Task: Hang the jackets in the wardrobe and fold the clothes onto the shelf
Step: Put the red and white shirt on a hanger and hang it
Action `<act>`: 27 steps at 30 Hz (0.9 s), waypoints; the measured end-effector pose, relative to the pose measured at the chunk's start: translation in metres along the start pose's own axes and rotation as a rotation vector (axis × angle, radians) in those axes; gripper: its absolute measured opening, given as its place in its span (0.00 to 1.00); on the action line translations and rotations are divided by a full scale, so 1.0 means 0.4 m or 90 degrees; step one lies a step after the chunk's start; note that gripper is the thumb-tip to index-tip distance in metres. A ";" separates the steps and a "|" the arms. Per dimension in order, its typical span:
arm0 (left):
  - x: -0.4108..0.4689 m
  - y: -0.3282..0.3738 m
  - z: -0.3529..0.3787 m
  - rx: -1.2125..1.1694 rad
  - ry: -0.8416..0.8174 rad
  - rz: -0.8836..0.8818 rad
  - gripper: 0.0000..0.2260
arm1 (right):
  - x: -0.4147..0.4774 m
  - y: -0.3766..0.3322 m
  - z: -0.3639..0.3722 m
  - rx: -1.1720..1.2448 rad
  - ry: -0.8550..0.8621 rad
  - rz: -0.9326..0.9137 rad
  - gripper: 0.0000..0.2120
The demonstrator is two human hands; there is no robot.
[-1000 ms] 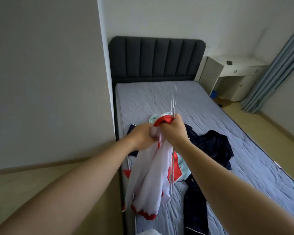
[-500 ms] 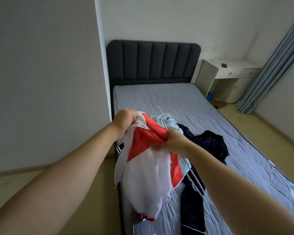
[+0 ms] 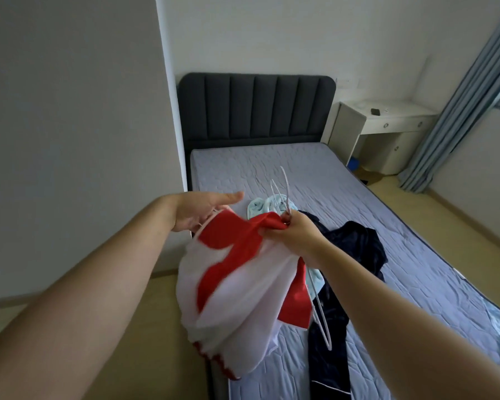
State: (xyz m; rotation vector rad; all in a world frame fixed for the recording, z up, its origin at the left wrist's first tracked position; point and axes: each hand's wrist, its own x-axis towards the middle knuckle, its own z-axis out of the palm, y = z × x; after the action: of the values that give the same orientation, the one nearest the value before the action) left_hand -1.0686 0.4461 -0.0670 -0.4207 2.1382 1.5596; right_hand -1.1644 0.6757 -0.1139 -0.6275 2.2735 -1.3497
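Observation:
A white and red jacket (image 3: 237, 295) hangs in the air over the bed's near left corner. My right hand (image 3: 296, 233) grips its red collar together with the hooks of white wire hangers (image 3: 283, 192); one hanger's frame dangles below at the jacket's right. My left hand (image 3: 202, 209) is flat and open just above the jacket's left shoulder, fingers spread, holding nothing. On the mattress behind lie a light blue garment (image 3: 261, 206) and a dark navy jacket (image 3: 355, 249) with navy trousers trailing toward me.
The grey mattress (image 3: 286, 166) has a dark padded headboard (image 3: 256, 108). A white wall panel (image 3: 70, 140) stands to the left. A white desk (image 3: 387, 131) and grey-blue curtain (image 3: 456, 105) are at the right, with wooden floor beside the bed.
My left hand has let go of the jacket's shoulder and opened above it. My right hand has risen with the collar and hanger hooks, and the jacket has spread out lower.

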 end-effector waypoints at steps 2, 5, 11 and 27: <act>0.012 -0.004 0.033 0.026 0.003 0.011 0.26 | 0.009 -0.012 0.011 -0.057 0.010 0.006 0.21; 0.036 -0.026 0.103 0.096 -0.030 0.006 0.19 | 0.014 -0.006 0.040 -0.130 0.027 0.018 0.25; 0.094 -0.129 0.231 0.182 0.127 0.077 0.23 | 0.008 -0.002 0.032 -0.096 0.018 0.020 0.22; 0.060 -0.202 0.149 -0.430 -0.072 -0.002 0.17 | -0.011 0.070 -0.028 -0.251 0.133 0.001 0.19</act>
State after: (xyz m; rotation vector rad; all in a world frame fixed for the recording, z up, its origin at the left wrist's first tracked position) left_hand -1.0378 0.4782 -0.1602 -0.5266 1.4775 2.2229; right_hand -1.1717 0.6980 -0.1334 -0.6303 2.7408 -1.0081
